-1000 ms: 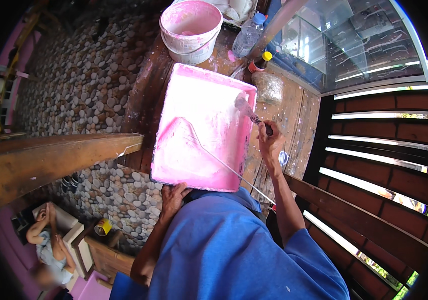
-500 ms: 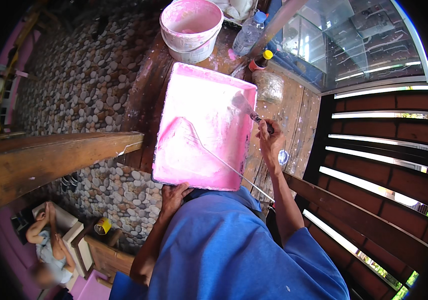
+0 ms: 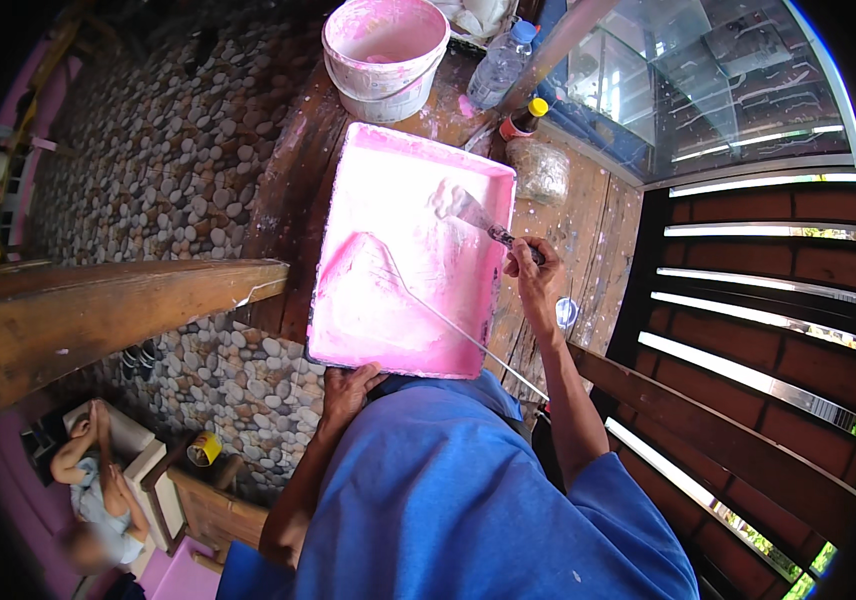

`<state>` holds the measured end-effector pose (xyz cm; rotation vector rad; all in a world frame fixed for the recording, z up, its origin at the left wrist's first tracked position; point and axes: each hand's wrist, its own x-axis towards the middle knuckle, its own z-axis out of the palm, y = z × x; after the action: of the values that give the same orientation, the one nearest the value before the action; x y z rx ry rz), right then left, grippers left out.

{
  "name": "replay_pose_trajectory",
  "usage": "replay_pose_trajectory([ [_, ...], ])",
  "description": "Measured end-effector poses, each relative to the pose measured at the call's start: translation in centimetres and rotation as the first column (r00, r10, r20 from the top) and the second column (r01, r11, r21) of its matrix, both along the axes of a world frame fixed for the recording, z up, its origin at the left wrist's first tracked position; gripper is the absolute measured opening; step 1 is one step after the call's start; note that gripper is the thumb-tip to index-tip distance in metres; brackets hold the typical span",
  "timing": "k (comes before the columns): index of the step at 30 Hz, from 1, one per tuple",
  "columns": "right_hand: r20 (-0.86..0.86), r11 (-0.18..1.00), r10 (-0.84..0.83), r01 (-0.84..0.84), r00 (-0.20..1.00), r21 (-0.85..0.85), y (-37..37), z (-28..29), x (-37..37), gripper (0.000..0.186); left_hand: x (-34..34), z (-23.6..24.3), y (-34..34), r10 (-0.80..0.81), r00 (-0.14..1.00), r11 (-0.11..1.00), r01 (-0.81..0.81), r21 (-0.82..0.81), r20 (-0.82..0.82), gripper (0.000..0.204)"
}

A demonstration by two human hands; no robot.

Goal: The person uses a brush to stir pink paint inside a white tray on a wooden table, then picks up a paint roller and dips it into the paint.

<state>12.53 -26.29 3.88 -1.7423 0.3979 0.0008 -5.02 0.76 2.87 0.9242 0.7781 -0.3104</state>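
head view: rod lies across pink tray, bucket just beyond

Can't read any text, number, brand or sign. Can only spot likely print: faint marks on the side of the pink-smeared white bucket, a red label on the dark yellow-capped bottle, a pale label on the clear blue-capped bottle, dark marks on the yellow container at lower left. Too small or blurred to make out letters.
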Motion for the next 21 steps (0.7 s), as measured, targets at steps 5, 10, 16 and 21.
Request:
replay_pose_trajectory([
  [5,0.045,0.997,-0.077,0.078,0.996,-0.022,-0.2,-1.7,0.0,0.021,0.0,-0.2,-0.1,0.022,1.0,1.0,-0.022,-0.003,0.009,0.034],
  [10,0.048,0.995,-0.059,0.055,0.997,0.086,0.4,-1.1,0.3,0.021,-0.2,-0.7,0.1,0.021,1.0,1.0,-0.021,-0.021,-0.006,0.037],
  [16,0.026,0.997,-0.019,0.017,0.999,0.07,0.8,-0.6,0.6,0.021,-0.4,-0.9,0.1,0.044,0.999,0.998,-0.044,-0.041,-0.007,0.041],
  [21,0.051,0.994,-0.104,0.106,0.993,-0.028,0.7,-1.4,0.9,0.021,-0.1,-0.6,-0.1,0.026,1.0,0.999,-0.026,-0.039,-0.004,0.046],
])
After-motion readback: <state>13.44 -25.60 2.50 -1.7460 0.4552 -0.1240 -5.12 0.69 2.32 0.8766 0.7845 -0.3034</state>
